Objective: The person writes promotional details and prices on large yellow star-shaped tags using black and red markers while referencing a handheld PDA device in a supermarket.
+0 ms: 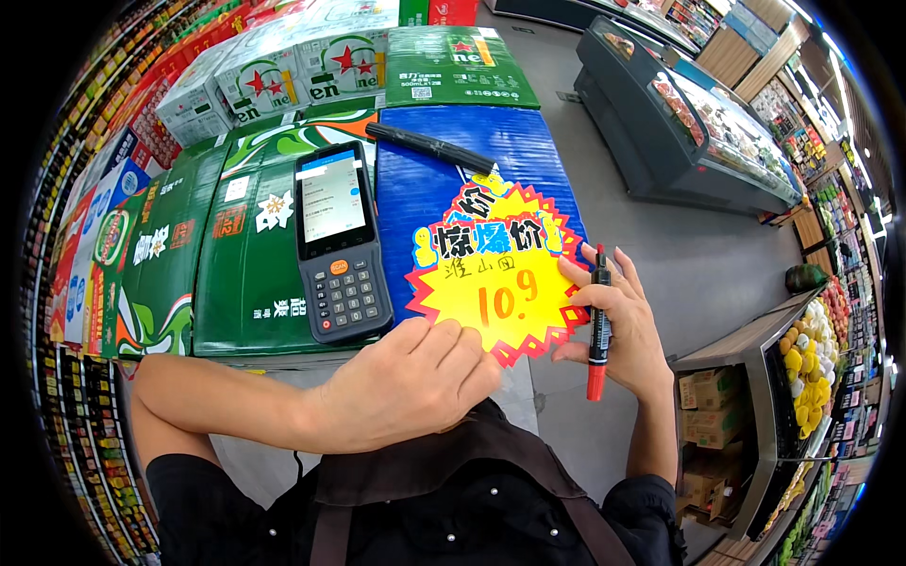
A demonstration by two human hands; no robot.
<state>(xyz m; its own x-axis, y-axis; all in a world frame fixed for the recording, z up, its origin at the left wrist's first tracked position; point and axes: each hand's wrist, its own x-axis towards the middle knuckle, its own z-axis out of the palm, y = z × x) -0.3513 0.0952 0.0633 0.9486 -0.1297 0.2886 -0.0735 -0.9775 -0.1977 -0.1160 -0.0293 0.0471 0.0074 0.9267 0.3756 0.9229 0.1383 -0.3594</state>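
Note:
My left hand (414, 382) pinches the lower edge of a yellow starburst price card (467, 290) with a red zigzag border. The card bears dark handwriting and a large red handwritten number. Behind its top edge, part of a second similar card (513, 205) shows. In my right hand (623, 318) is a red marker pen (600, 325), red tip upward and red end downward; those fingers also touch the card's right edge. A handheld barcode terminal (343, 240) with a lit screen lies left of the cards. Above them, a black marker (432, 146) rests across the blue carton.
The blue carton (417, 184) and green beer cartons (248, 283) form the work surface. White beer packs (262, 85) are stacked behind. A refrigerated display case (637, 120) stands across the aisle floor (609, 205). At right is a produce stand (750, 332); packed shelves (78, 424) line the left.

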